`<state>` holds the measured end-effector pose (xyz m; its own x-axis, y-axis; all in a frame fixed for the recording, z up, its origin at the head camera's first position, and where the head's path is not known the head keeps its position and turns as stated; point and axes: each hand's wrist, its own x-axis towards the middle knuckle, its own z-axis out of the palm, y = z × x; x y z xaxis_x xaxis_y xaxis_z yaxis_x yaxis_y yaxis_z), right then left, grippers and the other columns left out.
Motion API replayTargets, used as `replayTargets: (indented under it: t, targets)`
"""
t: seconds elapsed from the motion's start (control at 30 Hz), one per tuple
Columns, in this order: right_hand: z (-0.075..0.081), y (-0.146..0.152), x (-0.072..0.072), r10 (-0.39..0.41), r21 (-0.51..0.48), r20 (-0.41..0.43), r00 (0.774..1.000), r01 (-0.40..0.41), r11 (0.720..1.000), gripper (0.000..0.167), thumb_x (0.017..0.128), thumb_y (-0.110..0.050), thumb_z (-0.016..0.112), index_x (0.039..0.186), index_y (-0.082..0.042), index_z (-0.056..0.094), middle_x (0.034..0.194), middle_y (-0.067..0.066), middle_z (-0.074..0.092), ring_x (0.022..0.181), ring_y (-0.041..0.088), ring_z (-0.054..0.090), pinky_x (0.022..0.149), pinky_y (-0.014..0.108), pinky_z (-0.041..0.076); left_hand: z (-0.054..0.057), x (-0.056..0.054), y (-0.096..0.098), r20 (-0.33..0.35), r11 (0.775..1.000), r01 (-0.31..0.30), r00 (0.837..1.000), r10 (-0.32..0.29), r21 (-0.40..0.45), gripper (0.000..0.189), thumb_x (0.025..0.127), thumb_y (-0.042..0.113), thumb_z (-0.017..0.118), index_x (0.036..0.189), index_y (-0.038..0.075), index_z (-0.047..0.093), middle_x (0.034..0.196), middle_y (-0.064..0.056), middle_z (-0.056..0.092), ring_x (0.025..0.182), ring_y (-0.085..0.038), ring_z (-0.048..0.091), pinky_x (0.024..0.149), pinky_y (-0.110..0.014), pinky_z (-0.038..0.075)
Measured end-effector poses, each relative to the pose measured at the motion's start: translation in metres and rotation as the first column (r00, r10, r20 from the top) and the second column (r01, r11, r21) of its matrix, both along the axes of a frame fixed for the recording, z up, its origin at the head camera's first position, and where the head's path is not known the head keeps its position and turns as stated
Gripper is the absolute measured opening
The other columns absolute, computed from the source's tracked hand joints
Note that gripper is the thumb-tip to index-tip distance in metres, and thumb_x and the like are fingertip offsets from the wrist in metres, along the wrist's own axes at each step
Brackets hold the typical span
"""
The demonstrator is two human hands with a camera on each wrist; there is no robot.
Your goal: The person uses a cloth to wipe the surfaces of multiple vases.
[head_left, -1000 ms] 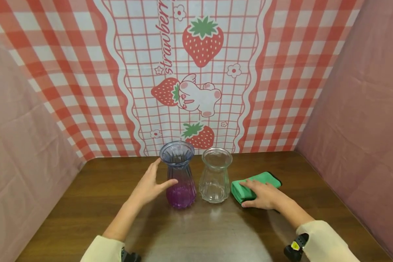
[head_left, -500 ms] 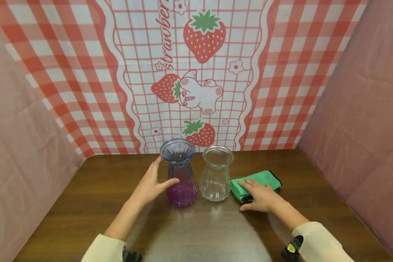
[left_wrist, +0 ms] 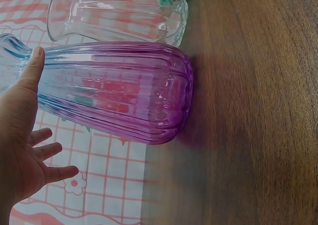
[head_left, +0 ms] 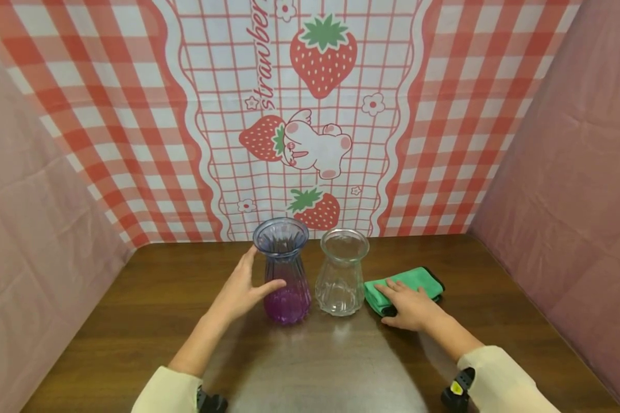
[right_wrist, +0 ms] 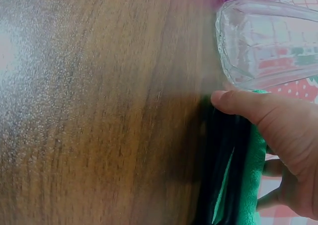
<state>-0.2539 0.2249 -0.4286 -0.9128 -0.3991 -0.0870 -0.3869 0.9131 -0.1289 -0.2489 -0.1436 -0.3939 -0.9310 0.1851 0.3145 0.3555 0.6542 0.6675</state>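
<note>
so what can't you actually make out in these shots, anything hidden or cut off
- Folded green cloth: its near part is hidden under the right hand in the head view; the right wrist view cuts it at the bottom edge.
- Left hand and ribbed purple glass vase: the head view cannot settle whether the palm touches.
- Clear ribbed glass vase: the left wrist view's top edge crops it.

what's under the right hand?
The right hand lies flat on a folded green cloth with a dark edge, on the wooden table, beside the clear glass vase. Whatever might lie beneath the cloth is covered.
</note>
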Motion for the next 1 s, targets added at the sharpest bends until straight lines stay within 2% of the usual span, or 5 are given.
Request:
replayTargets:
  t: [0.2,0.43,0.63,0.8,1.0]
  targets:
    - [0.003,0.0,0.001,0.08,0.063,-0.099,0.992,-0.074,0.995,0.067,0.08,-0.033,0.072,0.136,-0.005,0.047,0.135,0.026,0.048,0.122,0.041,0.048,0.089,0.063,0.043,0.001,0.0,0.001,0.012,1.0,0.008,1.0,-0.008,0.01,0.103,0.072,0.054,0.072,0.15,0.016,0.016,0.153,-0.017,0.024,0.138,-0.037,0.029,0.109,-0.056,0.028]
    - [0.005,0.003,0.001,0.167,0.067,-0.286,0.944,-0.154,0.986,0.051,0.081,-0.026,0.07,0.124,-0.002,0.058,0.114,0.017,0.065,0.088,0.026,0.066,0.071,0.04,0.054,0.0,0.001,0.003,0.004,1.0,0.006,1.0,-0.006,0.025,0.103,0.072,0.052,0.073,0.15,0.018,0.015,0.151,-0.017,0.028,0.137,-0.036,0.031,0.109,-0.055,0.029]
    - [0.005,0.006,-0.003,0.102,-0.098,-0.413,0.905,-0.156,0.983,0.047,0.079,-0.023,0.069,0.122,-0.004,0.06,0.1,0.008,0.069,0.072,0.012,0.06,0.061,0.029,0.049,0.002,0.0,0.005,-0.01,0.999,0.004,1.0,-0.004,0.031,0.103,0.072,0.052,0.073,0.15,0.017,0.015,0.152,-0.017,0.028,0.138,-0.036,0.03,0.11,-0.054,0.028]
    - [0.01,0.011,-0.006,0.015,-0.267,-0.456,0.89,-0.153,0.951,0.053,0.078,-0.018,0.071,0.128,-0.009,0.054,0.097,0.008,0.068,0.064,0.007,0.048,0.056,0.024,0.04,0.003,0.0,0.007,-0.012,0.999,0.001,1.0,-0.001,0.044,0.102,0.073,0.052,0.073,0.15,0.017,0.015,0.15,-0.017,0.03,0.137,-0.035,0.032,0.11,-0.054,0.028]
    - [0.013,0.015,-0.008,-0.053,-0.4,-0.574,0.817,-0.223,0.889,0.051,0.074,-0.008,0.073,0.123,-0.006,0.057,0.106,0.015,0.068,0.069,0.011,0.051,0.057,0.025,0.04,0.004,0.001,0.009,-0.018,0.997,0.006,1.0,-0.004,0.082,0.096,0.073,0.05,0.073,0.148,0.021,0.02,0.143,-0.016,0.041,0.133,-0.035,0.039,0.108,-0.054,0.032]
